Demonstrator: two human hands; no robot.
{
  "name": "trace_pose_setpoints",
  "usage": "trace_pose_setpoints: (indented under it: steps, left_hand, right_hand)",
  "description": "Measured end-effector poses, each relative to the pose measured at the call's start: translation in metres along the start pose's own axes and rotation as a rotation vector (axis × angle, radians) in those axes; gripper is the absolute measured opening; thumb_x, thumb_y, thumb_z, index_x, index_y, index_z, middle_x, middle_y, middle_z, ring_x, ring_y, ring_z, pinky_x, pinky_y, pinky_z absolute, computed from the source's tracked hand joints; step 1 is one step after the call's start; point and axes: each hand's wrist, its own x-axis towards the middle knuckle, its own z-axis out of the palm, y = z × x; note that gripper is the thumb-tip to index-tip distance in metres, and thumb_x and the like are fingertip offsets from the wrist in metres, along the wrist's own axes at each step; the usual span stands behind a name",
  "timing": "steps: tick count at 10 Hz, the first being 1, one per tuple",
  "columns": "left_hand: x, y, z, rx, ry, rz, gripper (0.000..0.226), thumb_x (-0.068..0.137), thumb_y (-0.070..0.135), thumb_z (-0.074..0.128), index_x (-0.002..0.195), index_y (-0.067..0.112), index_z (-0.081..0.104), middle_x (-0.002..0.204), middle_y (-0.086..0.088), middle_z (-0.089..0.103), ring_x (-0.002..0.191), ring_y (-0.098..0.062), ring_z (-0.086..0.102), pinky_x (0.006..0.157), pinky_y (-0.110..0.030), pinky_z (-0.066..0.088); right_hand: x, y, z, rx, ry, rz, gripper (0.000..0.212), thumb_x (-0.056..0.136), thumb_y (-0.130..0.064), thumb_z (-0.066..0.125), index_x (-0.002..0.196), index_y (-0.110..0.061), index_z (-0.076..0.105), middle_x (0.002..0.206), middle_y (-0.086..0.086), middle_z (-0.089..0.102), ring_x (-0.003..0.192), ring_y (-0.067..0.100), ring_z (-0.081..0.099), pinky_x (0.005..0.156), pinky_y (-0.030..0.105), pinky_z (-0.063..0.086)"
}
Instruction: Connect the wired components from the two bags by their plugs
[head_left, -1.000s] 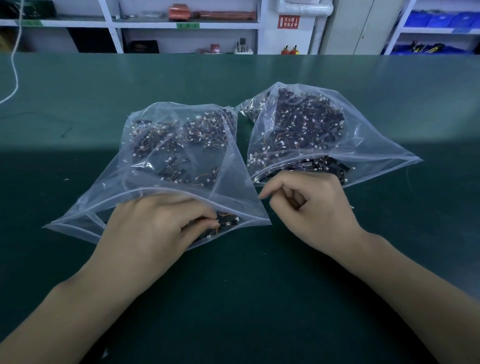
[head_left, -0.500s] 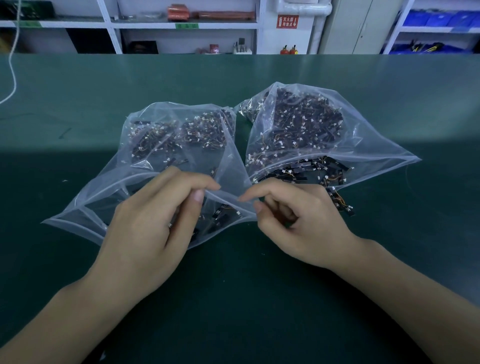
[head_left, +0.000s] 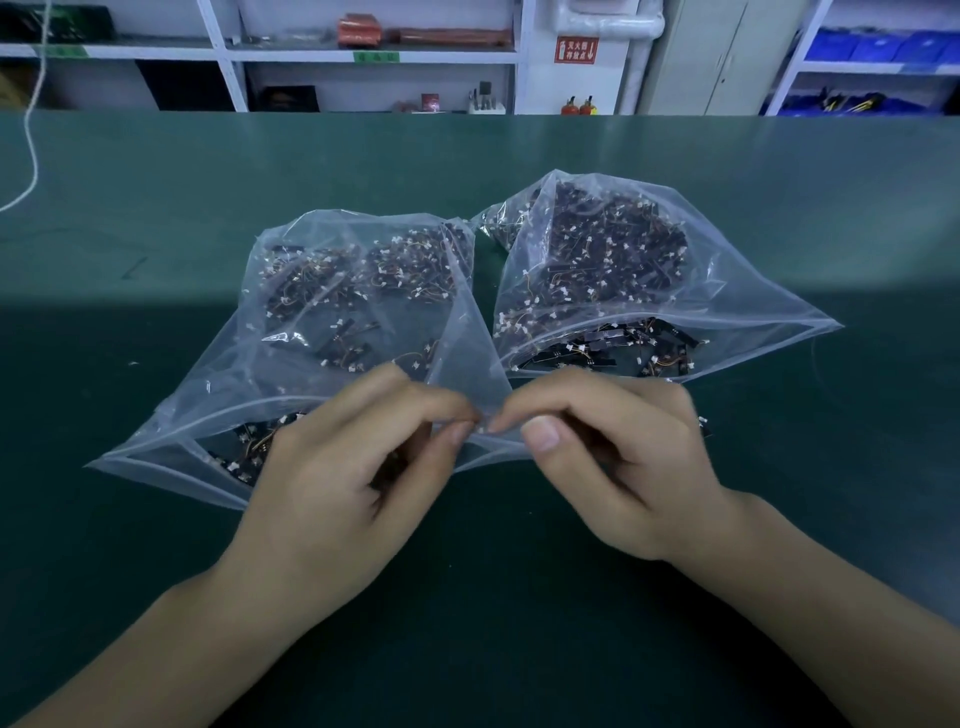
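On the dark green work mat (head_left: 467, 597), two clear plastic zip bags lie side by side with their open mouths toward the person. The left clear bag (head_left: 291, 364) sits at about 10 o'clock from the hands, and the right clear bag (head_left: 727, 291) at about 1 o'clock; both are filled with small black wired components with thin orange-yellow leads and tiny white plugs, and the two bags touch along their inner edges. A few of the black components (head_left: 613, 353) spill at the mouth of the right bag. The left hand (head_left: 343, 478) and the right hand (head_left: 618, 457) meet just in front of the left bag's near right corner, at the middle of the view. Each hand has thumb and forefinger pinched together, the other fingers curled under. Between the two pinches, at 12 o'clock from the wrists, shows a tiny white plug (head_left: 483, 427); which hand has it, and whether a second plug meets it, is too small to tell. At 12 o'clock beyond the mat stand white shelves (head_left: 363, 52), and a white cord (head_left: 31, 156) hangs at 10 o'clock.
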Motion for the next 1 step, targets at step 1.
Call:
trace_pose_setpoints:
  steps: [1]
  left_hand:
    - [-0.0006,-0.0005,0.0043,0.043,-0.058,-0.021,0.009,0.1,0.013,0.07,0.101,0.017,0.078,0.081,0.007,0.052,0.067,-0.013,0.053,0.064,-0.024,0.044]
  right_hand:
    - [0.0078,-0.0076,-0.0105,-0.009,0.081,-0.085,0.039,0.112,-0.027,0.045,0.096,-0.007,0.075,0.074,-0.012,0.059,0.06,-0.003,0.047,0.061,0.01,0.037]
